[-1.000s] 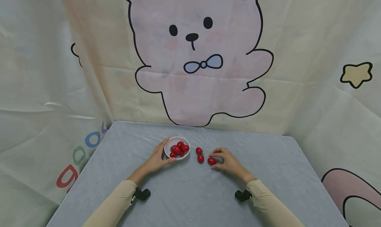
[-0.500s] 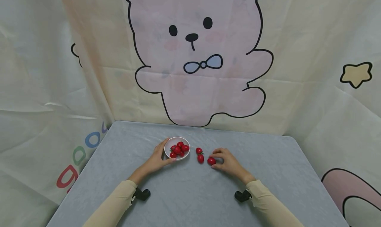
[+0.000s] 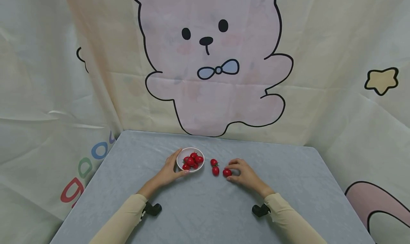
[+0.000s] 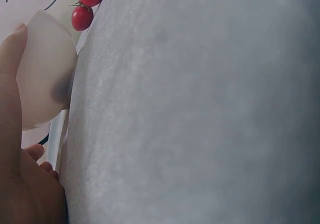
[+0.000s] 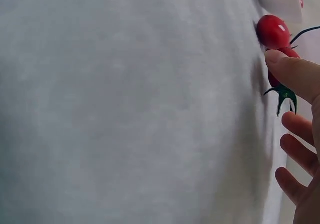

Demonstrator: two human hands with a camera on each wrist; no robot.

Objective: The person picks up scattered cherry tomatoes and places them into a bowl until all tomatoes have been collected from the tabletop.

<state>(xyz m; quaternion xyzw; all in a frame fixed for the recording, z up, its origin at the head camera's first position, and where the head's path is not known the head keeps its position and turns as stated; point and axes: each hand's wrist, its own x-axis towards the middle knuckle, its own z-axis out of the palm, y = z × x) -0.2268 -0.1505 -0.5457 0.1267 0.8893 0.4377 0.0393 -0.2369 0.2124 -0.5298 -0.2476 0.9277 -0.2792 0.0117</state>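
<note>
In the head view, my left hand (image 3: 167, 171) holds a small white bowl (image 3: 184, 154), thumb at its near rim and fingers round its left side. Several red cherry tomatoes (image 3: 190, 161) with green stems lie in the bowl. The left wrist view shows the bowl's smooth outer wall (image 4: 47, 69) beside the thumb. To the right, my right hand (image 3: 246, 175) pinches one cherry tomato (image 3: 227, 173) at the table. Its green calyx (image 5: 283, 93) faces the palm in the right wrist view, and the thumb covers part of its red skin. The other right fingers are spread, slightly bent.
Two more cherry tomatoes, a far one (image 3: 214, 162) and a near one (image 3: 215, 171), lie between the bowl and my right hand. A grey cloth covers the table (image 3: 205, 212). Behind it hangs a curtain (image 3: 320, 105) printed with a cartoon bear.
</note>
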